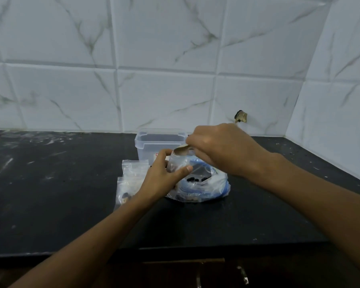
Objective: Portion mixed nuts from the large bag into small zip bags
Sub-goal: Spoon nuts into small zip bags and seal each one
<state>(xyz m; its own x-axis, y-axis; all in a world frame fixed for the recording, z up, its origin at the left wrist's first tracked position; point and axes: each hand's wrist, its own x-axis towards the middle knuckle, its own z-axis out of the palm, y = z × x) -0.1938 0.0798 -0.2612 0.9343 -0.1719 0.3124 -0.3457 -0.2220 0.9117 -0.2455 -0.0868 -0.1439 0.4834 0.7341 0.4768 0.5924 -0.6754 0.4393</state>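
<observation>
Head view only. Small zip bag (178, 163) held upright in left hand (161, 179), fingers (164, 155) wrapped round its far side, thumb pressed on the near face; mouth held open and rounded at the top. Right hand (222, 150) sits just above and beside that mouth, fingers curled down and pinched on what looks like a spoon (182, 148), its bowl tipped at the bag's opening. Exact grip on the handle is hidden by the knuckles.

Large bag (204, 186), clear with a blue zip edge, lies slumped on the black bench (50, 183) directly below the right hand and touching the left wrist side; dark nuts show through its open mouth and along its bottom. Two more small bags (129, 179) lie flat just left of the left hand, the nearer one with a few nuts inside. Clear plastic tub (160, 142) stands behind both hands.

Handling, as judged: small bag is thin, limp film, light and slippery; it will collapse unless held near the rim with the mouth spread. Best hold is just under the zip track. Large bag is soft too and will sag and spill if lifted by one corner. Nuts are hard and roll freely.
</observation>
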